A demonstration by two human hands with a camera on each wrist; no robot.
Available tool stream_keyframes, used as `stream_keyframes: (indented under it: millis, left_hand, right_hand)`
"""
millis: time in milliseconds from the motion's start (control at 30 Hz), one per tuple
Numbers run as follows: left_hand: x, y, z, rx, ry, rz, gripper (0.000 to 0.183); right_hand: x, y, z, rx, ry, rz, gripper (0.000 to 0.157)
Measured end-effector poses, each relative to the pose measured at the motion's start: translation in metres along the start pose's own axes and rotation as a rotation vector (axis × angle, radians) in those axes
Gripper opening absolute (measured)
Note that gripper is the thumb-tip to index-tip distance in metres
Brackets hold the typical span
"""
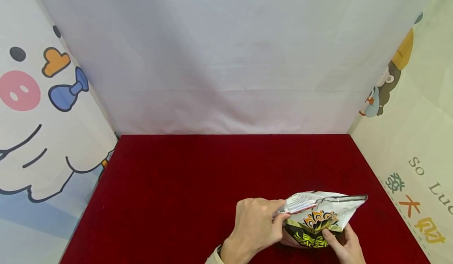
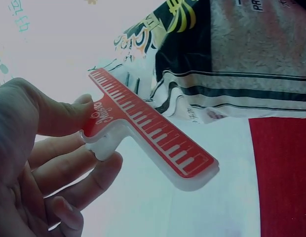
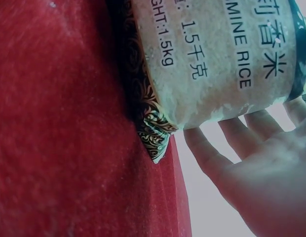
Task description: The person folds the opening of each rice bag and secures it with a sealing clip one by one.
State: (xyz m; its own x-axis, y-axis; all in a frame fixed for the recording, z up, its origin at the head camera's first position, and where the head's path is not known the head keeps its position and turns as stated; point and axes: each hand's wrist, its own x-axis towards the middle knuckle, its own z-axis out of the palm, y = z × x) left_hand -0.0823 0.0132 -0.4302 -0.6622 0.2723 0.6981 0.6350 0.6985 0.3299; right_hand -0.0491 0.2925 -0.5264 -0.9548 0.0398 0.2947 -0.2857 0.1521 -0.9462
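A bag of jasmine rice [image 1: 320, 220] stands on the red table near its front right, its white top folded over to the right. My left hand [image 1: 256, 220] pinches a red and white clip [image 2: 148, 123] with piano keys printed on it, thumb on the red face and fingers behind. The clip lies along the left part of the bag's top; whether its jaws grip the bag I cannot tell. My right hand [image 1: 343, 246] holds the bag's right side, thumb on the front. In the right wrist view the fingers [image 3: 207, 153] touch the clear panel showing rice.
The red table [image 1: 170, 189] spreads to the left of and behind the bag. A white cloth [image 1: 226, 59] hangs along the back edge. Printed cloths with cartoon figures [image 1: 21, 91] and lettering [image 1: 410, 205] stand at the left and right sides.
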Motion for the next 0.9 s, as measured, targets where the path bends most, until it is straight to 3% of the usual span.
stream_keyframes:
  millis: [167,600,900]
  left_hand:
    - [0.003,0.002,0.0,0.014,0.0,0.012,0.029]
    - [0.01,0.012,0.004,0.045,0.052,0.027,0.031]
    - [0.015,0.016,0.005,0.031,0.056,0.026,0.037]
  right_hand:
    - [0.001,0.0,0.0,-0.017,0.001,0.002,0.074]
    - [0.001,-0.003,0.001,-0.07,0.019,0.023,0.073]
    - [0.001,-0.007,0.001,-0.151,0.024,0.086,0.07]
